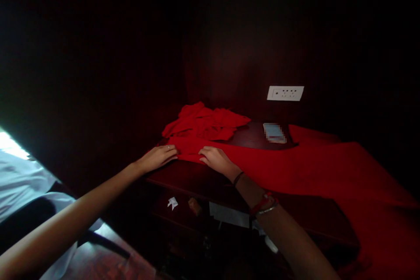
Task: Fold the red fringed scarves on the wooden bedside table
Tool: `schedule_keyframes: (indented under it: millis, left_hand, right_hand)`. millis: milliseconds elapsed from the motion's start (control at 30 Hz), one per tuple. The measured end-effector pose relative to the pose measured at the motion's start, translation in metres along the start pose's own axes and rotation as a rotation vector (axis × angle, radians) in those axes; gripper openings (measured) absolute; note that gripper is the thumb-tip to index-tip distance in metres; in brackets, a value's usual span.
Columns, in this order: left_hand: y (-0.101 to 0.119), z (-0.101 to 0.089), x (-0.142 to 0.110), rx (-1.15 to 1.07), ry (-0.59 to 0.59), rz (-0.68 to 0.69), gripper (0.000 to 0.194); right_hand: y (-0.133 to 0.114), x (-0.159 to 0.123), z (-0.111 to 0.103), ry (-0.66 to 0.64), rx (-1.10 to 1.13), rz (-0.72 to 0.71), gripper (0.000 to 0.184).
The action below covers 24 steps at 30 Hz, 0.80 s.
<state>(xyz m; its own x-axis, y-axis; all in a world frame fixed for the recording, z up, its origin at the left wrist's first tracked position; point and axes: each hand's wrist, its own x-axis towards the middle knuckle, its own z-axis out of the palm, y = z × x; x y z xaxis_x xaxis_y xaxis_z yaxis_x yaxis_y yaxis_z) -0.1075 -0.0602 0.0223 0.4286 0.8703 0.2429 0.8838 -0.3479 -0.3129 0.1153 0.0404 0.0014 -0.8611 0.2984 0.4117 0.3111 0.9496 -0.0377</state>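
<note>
A long red cloth runs across a dark wooden shelf and hangs over its right end. At the cloth's near edge, left of centre, my left hand has its fingers bent down, pinching the fabric. A short gap to the right, my right hand grips the same edge with curled fingers. Its fingertips are partly hidden against the fabric. Just behind my hands, more red cloth lies in a crumpled heap.
A phone-like object with a blurred screen lies behind the cloth, below a white wall socket. A lower dark shelf holds a scrap of white paper, a small brown block and a pale flat piece. A dark panel rises at left.
</note>
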Motion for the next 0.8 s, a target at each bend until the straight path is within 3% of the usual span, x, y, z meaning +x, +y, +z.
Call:
schedule_keyframes:
  millis: [233,467,600,800]
  left_hand:
    - [-0.022,0.003,-0.031,0.044,-0.065,-0.035,0.023]
    - [-0.026,0.009,-0.024,0.115,-0.063,-0.135,0.034]
    - [-0.023,0.015,-0.022,0.092,-0.106,-0.146,0.033]
    - [-0.026,0.025,-0.033,-0.049,-0.074,-0.186,0.026]
  right_hand:
    - [-0.005,0.0,-0.001,-0.098,-0.076,0.034,0.024]
    - [-0.001,-0.001,0.002,-0.079,-0.047,0.095,0.022]
    - [-0.001,0.0,0.003,-0.021,-0.002,0.052,0.02]
    - [-0.001,0.002,0.003,-0.053,-0.033,0.012,0.026]
